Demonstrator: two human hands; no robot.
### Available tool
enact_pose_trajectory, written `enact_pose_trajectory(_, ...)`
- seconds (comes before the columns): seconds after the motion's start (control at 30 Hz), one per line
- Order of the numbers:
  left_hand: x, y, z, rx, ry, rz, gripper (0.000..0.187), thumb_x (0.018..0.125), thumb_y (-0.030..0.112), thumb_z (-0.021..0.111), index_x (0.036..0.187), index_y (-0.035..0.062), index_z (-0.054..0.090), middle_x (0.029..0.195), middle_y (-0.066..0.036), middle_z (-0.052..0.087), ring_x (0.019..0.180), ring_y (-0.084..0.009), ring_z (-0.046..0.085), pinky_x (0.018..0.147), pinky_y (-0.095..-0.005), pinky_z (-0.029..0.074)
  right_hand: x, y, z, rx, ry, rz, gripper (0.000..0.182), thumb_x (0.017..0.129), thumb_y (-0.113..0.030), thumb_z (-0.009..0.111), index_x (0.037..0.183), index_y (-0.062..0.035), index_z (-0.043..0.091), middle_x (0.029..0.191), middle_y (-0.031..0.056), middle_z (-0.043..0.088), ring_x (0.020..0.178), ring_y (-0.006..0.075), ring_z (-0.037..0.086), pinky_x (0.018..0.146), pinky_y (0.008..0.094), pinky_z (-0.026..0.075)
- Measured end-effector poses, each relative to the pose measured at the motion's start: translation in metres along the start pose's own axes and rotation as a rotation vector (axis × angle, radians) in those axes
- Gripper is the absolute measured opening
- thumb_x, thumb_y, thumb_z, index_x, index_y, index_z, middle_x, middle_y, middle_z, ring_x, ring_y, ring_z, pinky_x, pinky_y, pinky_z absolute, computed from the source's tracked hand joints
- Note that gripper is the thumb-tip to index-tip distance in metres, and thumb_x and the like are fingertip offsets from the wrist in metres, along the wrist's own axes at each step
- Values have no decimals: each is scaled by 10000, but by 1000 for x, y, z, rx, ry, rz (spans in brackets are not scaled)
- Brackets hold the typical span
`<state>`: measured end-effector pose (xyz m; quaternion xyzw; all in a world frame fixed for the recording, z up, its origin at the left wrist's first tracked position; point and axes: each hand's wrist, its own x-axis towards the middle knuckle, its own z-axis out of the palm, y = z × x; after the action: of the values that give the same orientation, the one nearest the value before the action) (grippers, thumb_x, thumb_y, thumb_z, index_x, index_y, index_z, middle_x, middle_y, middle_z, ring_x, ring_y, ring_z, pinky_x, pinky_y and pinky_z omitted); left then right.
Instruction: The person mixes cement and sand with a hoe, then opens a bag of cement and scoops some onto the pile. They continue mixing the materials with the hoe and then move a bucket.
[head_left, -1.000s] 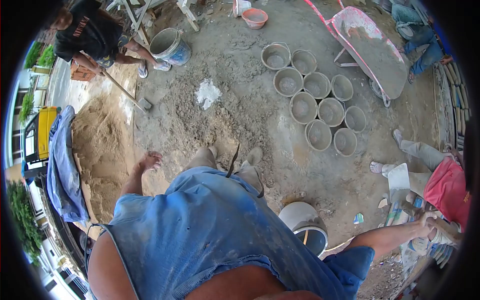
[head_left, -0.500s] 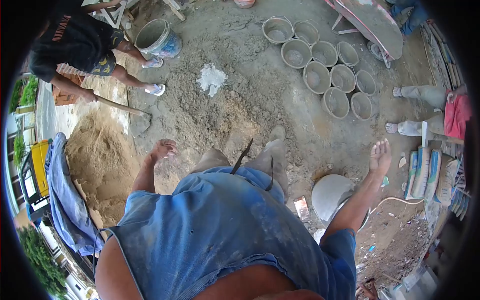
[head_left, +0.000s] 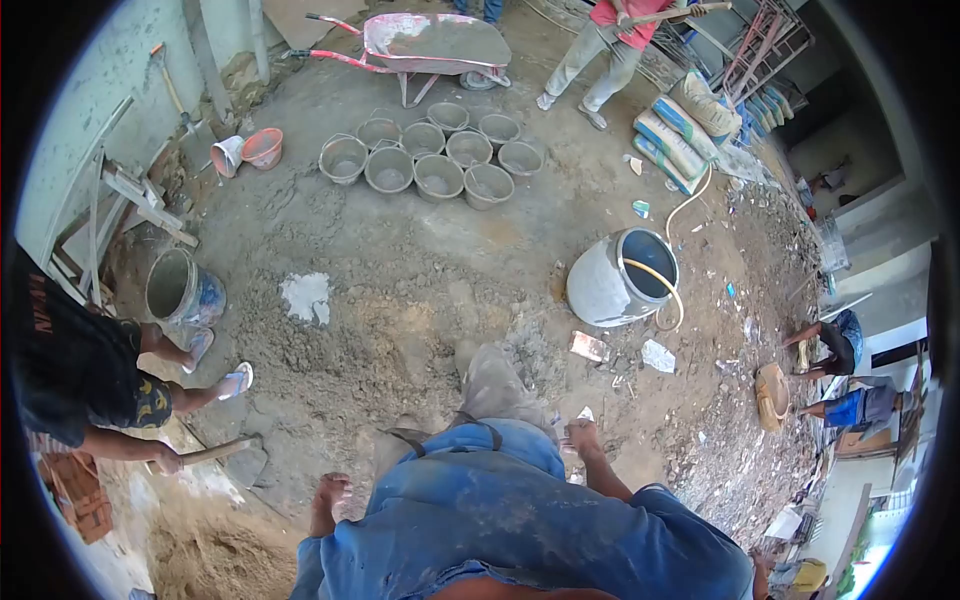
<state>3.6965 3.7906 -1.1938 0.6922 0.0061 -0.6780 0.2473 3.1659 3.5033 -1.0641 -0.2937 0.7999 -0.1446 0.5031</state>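
My left hand (head_left: 334,488) hangs over the ground left of my blue shirt (head_left: 500,515), its fingers loosely bent and apart, with nothing in it. On the other side, my right hand (head_left: 582,437) is low beside my hip, small in view, with its fingers loose and no held object visible. A small white scrap (head_left: 585,413) shows just beyond its fingertips. In front of my legs lies rough grey mortar mix (head_left: 400,330) with a white powder patch (head_left: 306,298) on it.
Several buckets (head_left: 438,176) stand ahead, below a wheelbarrow (head_left: 435,42). A drum (head_left: 600,280) with a hose is at right. At left, a person in black (head_left: 60,370) holds a hoe (head_left: 215,452). Another person in red (head_left: 610,45) stands beyond, near cement bags (head_left: 672,140).
The view has swung to the right, bringing the whole drum and wheelbarrow into sight. My right hand has dropped from its raised, outstretched position to beside my hip.
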Motion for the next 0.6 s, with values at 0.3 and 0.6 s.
enact_pose_trajectory(0.3, -55, 24, -16, -144, 255, 444, 250, 785, -16, 450, 1002, -29, 574, 816, -95, 634, 733, -182, 625, 613, -293, 517, -28, 23, 37, -93, -161, -71, 211, 777, -107, 554, 979, -49, 535, 752, 87, 587, 573, 198, 615, 450, 318, 493)
enact_pose_trajectory(0.6, -109, -154, -26, 64, 227, 188, 272, 758, -6, 462, 1002, -49, 573, 845, -137, 648, 681, -206, 632, 579, -300, 518, -65, 101, 47, -46, -289, -250, 299, 787, -139, 554, 1075, -64, 522, 801, 73, 590, 590, 183, 609, 492, 299, 486)
